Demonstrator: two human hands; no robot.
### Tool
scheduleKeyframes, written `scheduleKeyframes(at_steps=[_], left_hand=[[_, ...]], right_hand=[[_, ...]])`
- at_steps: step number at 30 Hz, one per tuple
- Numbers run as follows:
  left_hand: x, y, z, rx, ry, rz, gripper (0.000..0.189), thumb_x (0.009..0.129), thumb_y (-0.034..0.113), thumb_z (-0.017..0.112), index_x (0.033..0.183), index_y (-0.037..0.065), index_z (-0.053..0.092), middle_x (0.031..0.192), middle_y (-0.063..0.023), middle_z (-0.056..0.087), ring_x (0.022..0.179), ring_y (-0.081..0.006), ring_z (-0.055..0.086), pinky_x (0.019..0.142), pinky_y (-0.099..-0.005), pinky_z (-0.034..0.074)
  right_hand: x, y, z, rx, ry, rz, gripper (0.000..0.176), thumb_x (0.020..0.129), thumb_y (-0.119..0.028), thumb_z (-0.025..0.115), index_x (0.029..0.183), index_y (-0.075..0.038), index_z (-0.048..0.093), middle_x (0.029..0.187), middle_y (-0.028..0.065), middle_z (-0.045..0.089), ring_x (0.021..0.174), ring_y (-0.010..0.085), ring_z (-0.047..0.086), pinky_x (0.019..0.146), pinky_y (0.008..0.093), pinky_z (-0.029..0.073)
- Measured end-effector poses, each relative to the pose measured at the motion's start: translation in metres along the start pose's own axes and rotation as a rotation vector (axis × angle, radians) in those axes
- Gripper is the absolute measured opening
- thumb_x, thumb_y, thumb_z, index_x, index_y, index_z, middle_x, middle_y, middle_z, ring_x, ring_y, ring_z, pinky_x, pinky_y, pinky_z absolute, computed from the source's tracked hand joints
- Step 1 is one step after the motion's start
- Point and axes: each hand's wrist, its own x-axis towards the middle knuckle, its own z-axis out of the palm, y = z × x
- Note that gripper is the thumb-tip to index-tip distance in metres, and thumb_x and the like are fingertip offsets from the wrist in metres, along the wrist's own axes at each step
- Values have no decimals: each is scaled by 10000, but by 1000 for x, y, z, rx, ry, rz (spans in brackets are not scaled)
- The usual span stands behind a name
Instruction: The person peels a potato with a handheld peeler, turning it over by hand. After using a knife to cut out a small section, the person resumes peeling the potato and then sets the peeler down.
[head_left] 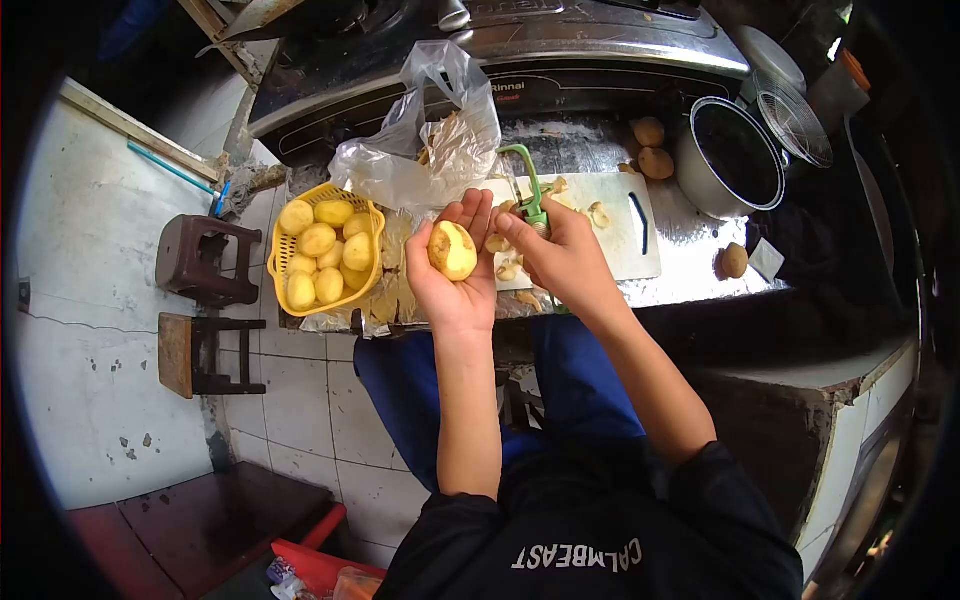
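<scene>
A partly peeled potato point(453, 252) rests in the upturned palm of my left hand point(458, 298), with the thumb along its side. Brown skin still shows on its upper left, and the rest is pale yellow. My right hand point(572, 262) grips a green peeler point(533, 208) by its handle, just right of the potato and apart from it. Beneath the hands lies a white cutting board point(618, 245) with scattered peelings point(599, 215). To the left, a yellow basket point(377, 228) holds several peeled potatoes point(318, 240). A clear plastic bag point(380, 172) stands behind my left hand.
At the right stand a pot point(690, 180) and a wire strainer point(795, 125). Unpeeled potatoes point(656, 164) lie near the pot, and another brown potato point(734, 261) sits closer to the edge. A stove point(600, 85) spans the back. Two stools point(195, 262) are on the left.
</scene>
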Motion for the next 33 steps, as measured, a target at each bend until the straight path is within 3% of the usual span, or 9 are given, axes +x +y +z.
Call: scheduleKeyframes(at_steps=[3,5,7,10,12,19,25,30,33], left_hand=[[0,-2,-4,-148,-66,-56,371,935,270,448,1017,-65,584,1223,-246,573,1262,-385,475,1072,-526,387],[-3,3,-5,-399,-115,-159,355,948,232,412,1009,-74,582,1211,-247,576,1263,-385,472,1104,-530,358],[-7,6,-7,-414,-149,-187,343,951,219,405,1015,-69,581,1221,-245,571,1273,-382,463,1117,-532,340],[-13,13,-1,-403,-153,-229,329,956,207,391,1031,-51,581,1242,-245,562,1289,-375,449,1132,-538,315],[-25,17,17,-294,-70,-255,315,966,223,373,1023,-3,585,1227,-238,583,1275,-368,472,1141,-536,299],[-31,18,14,-328,-348,-283,297,966,245,390,904,29,585,1148,-228,630,1236,-355,514,1145,-493,304],[-45,13,18,-161,-234,-259,375,962,284,372,959,-4,613,1180,-210,624,1236,-336,516,1092,-446,381],[-47,10,22,-59,-224,-204,424,953,302,379,1070,-32,613,1223,-171,604,1170,-235,554,1001,-365,457],[-46,10,31,43,-141,-180,401,948,254,398,1195,-20,557,1318,-171,540,1337,-266,404,1087,-376,379]], right_hand=[[4,3,-15,98,34,-13,313,847,-253,708,964,17,603,682,114,635,536,204,568,543,319,444],[7,10,-16,-253,212,-334,297,845,-249,702,915,13,580,664,128,621,532,193,566,535,325,441],[-7,-3,-19,-291,205,-316,258,881,-234,655,871,4,554,658,155,624,545,241,596,537,339,450],[-31,-11,-16,-447,-45,-423,282,915,-277,609,852,-12,536,631,152,622,522,296,607,508,364,471],[-45,-15,-10,-844,-133,-631,337,948,-358,537,872,-29,538,588,132,608,475,322,596,460,394,482],[-48,-25,-8,-995,-102,-681,351,934,-388,562,818,-62,501,565,86,571,429,293,561,404,384,430],[-41,-26,-3,-926,69,-727,341,942,-370,557,832,-50,513,579,85,582,435,290,573,410,379,457],[-41,-31,5,-912,159,-669,323,954,-333,549,866,-25,507,625,111,605,457,299,586,411,376,464],[-33,-26,14,-789,267,-634,299,965,-307,536,903,-16,505,652,124,625,488,318,599,416,387,466]])
